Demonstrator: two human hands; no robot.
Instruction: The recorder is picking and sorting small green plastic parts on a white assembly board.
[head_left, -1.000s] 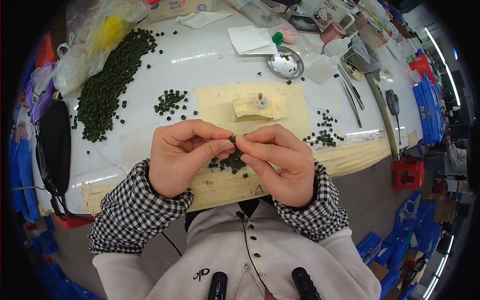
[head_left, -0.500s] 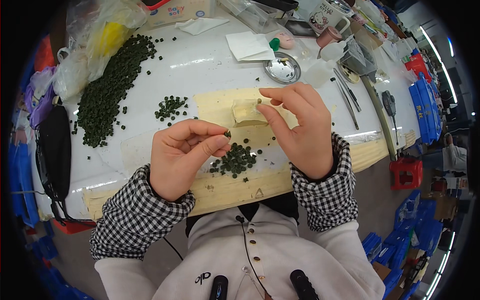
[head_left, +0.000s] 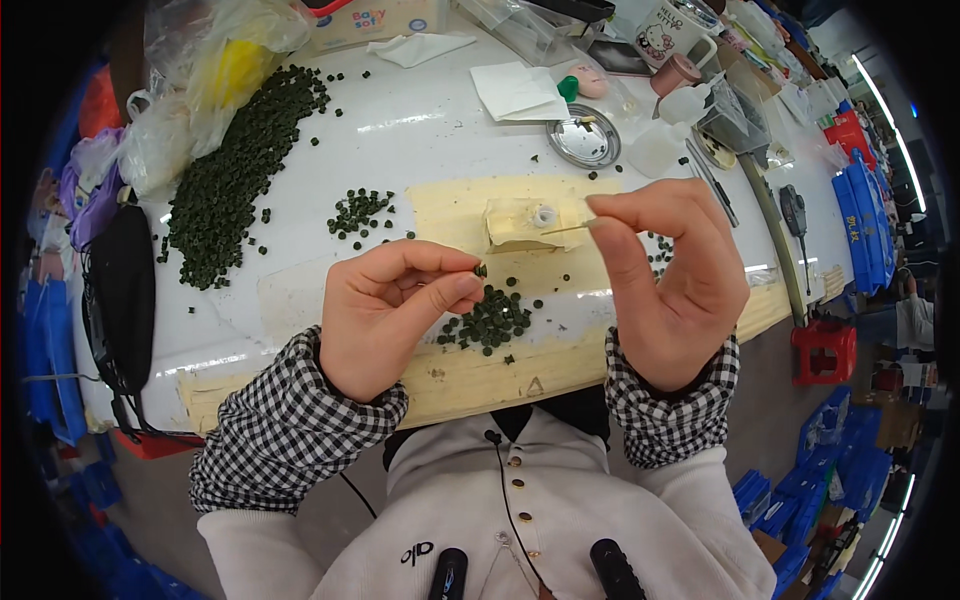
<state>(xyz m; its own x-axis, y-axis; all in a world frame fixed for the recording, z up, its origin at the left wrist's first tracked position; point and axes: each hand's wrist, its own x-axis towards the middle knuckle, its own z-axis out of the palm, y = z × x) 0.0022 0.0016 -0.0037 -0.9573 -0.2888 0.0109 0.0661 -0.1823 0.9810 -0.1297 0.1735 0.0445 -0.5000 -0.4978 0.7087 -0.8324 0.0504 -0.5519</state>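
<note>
My left hand point(head_left: 385, 310) is closed in a pinch on a small dark green piece point(head_left: 481, 270) at its fingertips. Between the thumb and forefinger of my right hand point(head_left: 678, 275) is a thin pale stick point(head_left: 568, 230), its free end pointing left. That end lies in front of a cream, tape-covered block point(head_left: 510, 228), with a small round whitish piece point(head_left: 545, 215) on top; whether stick and block touch I cannot tell. Just below my left fingertips is a small pile of dark green pieces point(head_left: 492, 322). A smaller group of green pieces point(head_left: 358, 213) lies further left.
A large heap of green pieces point(head_left: 235, 180) spreads at the left beside clear plastic bags point(head_left: 160, 155). Further back are a round metal dish point(head_left: 583, 150), white paper point(head_left: 515, 92) and a mug point(head_left: 668, 40). Tweezers point(head_left: 712, 185) lie to the right.
My right hand has moved right, away from the block, and the thin stick now shows in its pinch. The round whitish piece on the block is uncovered. My left hand keeps its pinch.
</note>
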